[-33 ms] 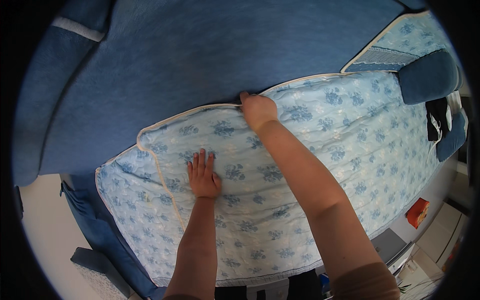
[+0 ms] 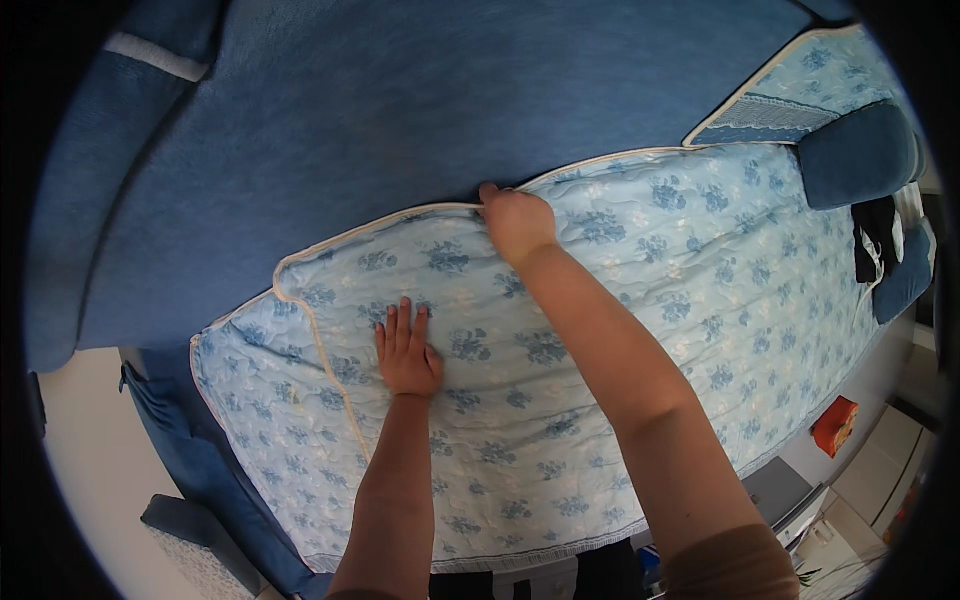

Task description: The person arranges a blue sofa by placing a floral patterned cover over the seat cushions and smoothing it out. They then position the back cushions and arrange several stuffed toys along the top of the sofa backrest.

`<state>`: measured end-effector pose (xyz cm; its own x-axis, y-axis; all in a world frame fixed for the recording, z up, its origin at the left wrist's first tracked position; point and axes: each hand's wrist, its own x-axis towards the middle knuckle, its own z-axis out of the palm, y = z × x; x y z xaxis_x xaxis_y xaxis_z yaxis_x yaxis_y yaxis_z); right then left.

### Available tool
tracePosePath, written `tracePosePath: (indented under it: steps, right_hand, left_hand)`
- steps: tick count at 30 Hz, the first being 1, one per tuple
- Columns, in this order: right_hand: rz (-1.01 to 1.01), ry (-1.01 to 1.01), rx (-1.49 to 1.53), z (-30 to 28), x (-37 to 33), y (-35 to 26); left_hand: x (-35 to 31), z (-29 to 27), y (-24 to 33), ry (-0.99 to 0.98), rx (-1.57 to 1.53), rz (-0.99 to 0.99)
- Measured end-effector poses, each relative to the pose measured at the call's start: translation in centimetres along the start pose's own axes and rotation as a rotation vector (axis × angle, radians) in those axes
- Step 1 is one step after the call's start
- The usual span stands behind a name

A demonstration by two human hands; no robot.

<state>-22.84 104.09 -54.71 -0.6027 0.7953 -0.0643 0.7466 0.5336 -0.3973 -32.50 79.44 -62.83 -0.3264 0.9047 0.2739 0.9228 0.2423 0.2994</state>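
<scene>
A pale blue quilted sofa cover (image 2: 560,425) with darker blue flowers and cream piping lies over the seat of a blue sofa. My left hand (image 2: 408,362) rests flat on it, palm down with fingers spread. At the far edge, where the cover meets the blue backrest (image 2: 380,100), my right hand (image 2: 520,222) is closed on the piped border. Its fingertips are partly hidden in the seam there. Shallow wrinkles run across the cover, and one piped edge makes a fold line left of my left hand.
At the right end sit a blue cushion (image 2: 858,155), dark clothing (image 2: 875,238) and another blue cushion (image 2: 905,275). A matching floral cover piece (image 2: 810,75) hangs on the backrest at upper right. A red-orange package (image 2: 835,426) lies beyond the front edge. Blue fabric (image 2: 185,440) drapes at the left.
</scene>
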Motion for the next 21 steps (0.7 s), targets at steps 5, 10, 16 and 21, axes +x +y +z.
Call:
tracePosePath:
  steps: [5,10,16,21]
  right_hand:
    - [-0.286,0.344,0.381,0.6,-0.5,1.2]
    - [-0.381,-0.064,0.314,0.6,-1.6,2.7]
    - [-0.513,0.252,0.059,-0.4,-4.3,5.4]
    - [-0.369,0.264,0.057,1.2,-2.9,5.8]
  left_hand:
    - [-0.1,0.3,0.2,0.020,-0.001,-0.004]
    - [-0.1,0.3,0.1,0.037,0.003,0.012]
    - [-0.2,0.4,-0.1,0.034,0.003,0.006]
    - [-0.1,0.4,0.0,0.031,0.002,0.009]
